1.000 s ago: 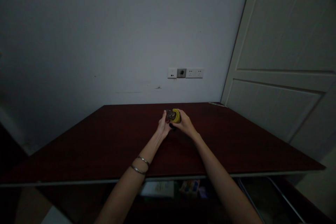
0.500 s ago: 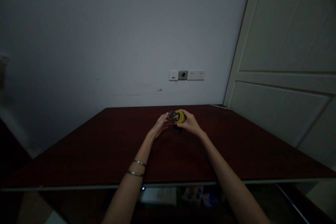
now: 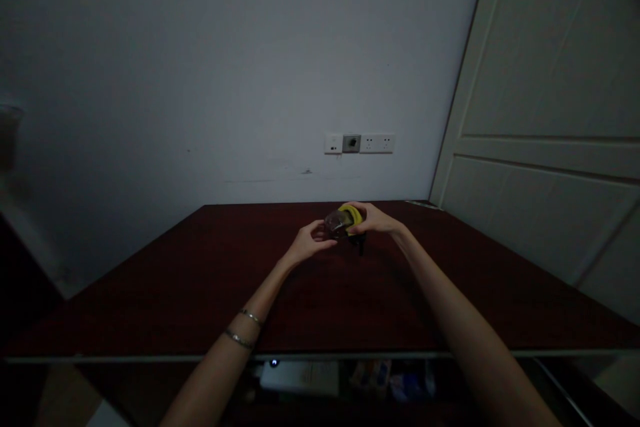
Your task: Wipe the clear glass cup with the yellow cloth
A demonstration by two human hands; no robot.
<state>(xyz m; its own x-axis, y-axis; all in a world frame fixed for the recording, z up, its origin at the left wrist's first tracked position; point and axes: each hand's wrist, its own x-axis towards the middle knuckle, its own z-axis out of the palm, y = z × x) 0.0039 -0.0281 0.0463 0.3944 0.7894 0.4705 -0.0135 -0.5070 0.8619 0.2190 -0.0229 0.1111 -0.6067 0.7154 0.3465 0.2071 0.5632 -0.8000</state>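
Above the far part of the dark red table [image 3: 240, 280], both hands are at a small clear container [image 3: 336, 223] with a yellow band [image 3: 354, 215] around its right end. My right hand [image 3: 374, 219] is closed around the yellow band, thumb below and fingers over the top. At the clear left end, my left hand [image 3: 311, 240] curves its fingers and thumb around the side. The container lies tilted on its side. A short black piece [image 3: 361, 243] hangs below the yellow end; dim light hides what it is.
Wall sockets and switches [image 3: 359, 143] sit on the pale wall behind the table. A white panelled door [image 3: 545, 180] stands at the right. Below the table's front edge, an open compartment holds a flat white object [image 3: 300, 377] and a bluish packet [image 3: 407, 387].
The container has shifted slightly right and tilted, showing more of its clear end. My right hand has turned with it, and my left hand's thumb and fingers have spread wider.
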